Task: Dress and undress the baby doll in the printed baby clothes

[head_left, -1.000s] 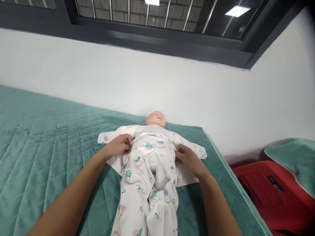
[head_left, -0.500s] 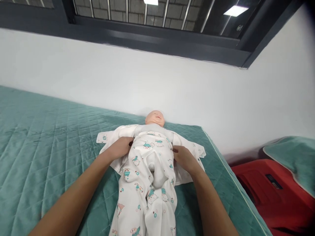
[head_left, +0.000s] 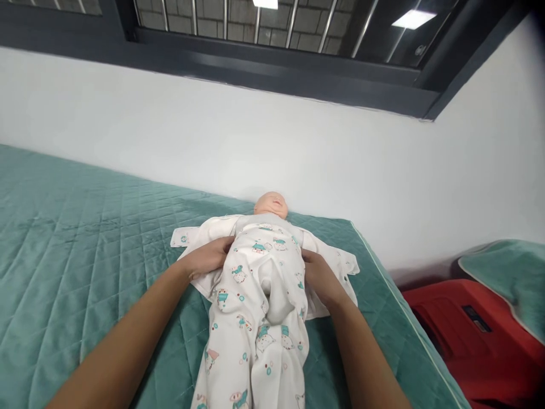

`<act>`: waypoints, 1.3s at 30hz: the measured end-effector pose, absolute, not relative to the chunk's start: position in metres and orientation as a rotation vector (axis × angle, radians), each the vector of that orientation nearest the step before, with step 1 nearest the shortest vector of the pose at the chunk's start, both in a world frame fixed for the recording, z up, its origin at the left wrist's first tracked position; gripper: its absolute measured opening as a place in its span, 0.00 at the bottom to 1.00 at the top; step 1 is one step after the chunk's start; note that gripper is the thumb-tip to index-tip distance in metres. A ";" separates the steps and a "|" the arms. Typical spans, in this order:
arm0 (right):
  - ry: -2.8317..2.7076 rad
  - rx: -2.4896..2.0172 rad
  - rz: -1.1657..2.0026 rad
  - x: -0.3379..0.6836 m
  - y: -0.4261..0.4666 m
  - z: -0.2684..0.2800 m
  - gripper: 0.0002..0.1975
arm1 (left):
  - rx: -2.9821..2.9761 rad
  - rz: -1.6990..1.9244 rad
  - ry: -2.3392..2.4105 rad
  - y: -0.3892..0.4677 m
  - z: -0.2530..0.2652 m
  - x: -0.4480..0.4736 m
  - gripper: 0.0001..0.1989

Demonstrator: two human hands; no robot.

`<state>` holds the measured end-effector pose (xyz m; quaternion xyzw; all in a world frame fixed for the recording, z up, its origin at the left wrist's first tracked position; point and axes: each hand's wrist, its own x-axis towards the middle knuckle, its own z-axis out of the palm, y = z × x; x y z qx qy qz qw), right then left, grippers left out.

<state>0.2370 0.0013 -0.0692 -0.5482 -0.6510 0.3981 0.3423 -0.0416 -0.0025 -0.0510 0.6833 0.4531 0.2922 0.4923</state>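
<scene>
A baby doll (head_left: pixel 271 205) lies on its back, its head near the wall. Printed white baby pants (head_left: pixel 238 301) cover its legs and reach high up its torso, with an opening at the crotch. A white baby shirt (head_left: pixel 327 258) is spread out under and beside the doll, sleeves to both sides. My left hand (head_left: pixel 212 255) grips the side of the pants near the waist, fingertips tucked out of sight. On the opposite side, my right hand (head_left: pixel 318 274) is closed on the pants' edge, its fingers partly hidden by the cloth.
A green quilted cover (head_left: pixel 106 255) lies under the doll, its piped edge running down on the right. Beyond that edge sits a red plastic object (head_left: pixel 481 335) with green cloth (head_left: pixel 506 272) over it. A white wall (head_left: pixel 255 142) and a dark-framed window stand behind.
Both hands stay at the sides of the pants; the left fingers have slid slightly further in behind the cloth. The fabric at the crotch has shifted a little. The view has moved slightly.
</scene>
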 end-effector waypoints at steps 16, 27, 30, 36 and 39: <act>-1.379 -1.099 1.410 0.238 0.003 -0.083 0.16 | 1.024 0.884 0.984 -0.015 -0.050 -0.023 0.19; -1.572 -1.510 1.162 0.244 0.007 -0.080 0.13 | 1.017 0.813 0.978 -0.020 -0.045 -0.020 0.21; -1.636 -1.551 1.090 0.245 0.007 -0.077 0.11 | 1.009 0.822 1.046 -0.020 -0.041 -0.019 0.21; -1.568 -1.350 1.247 0.238 -0.001 -0.074 0.14 | 1.013 0.867 1.053 -0.021 -0.039 -0.016 0.20; -1.500 -1.292 1.275 0.234 -0.003 -0.074 0.16 | 1.048 0.877 1.083 -0.020 -0.039 -0.016 0.17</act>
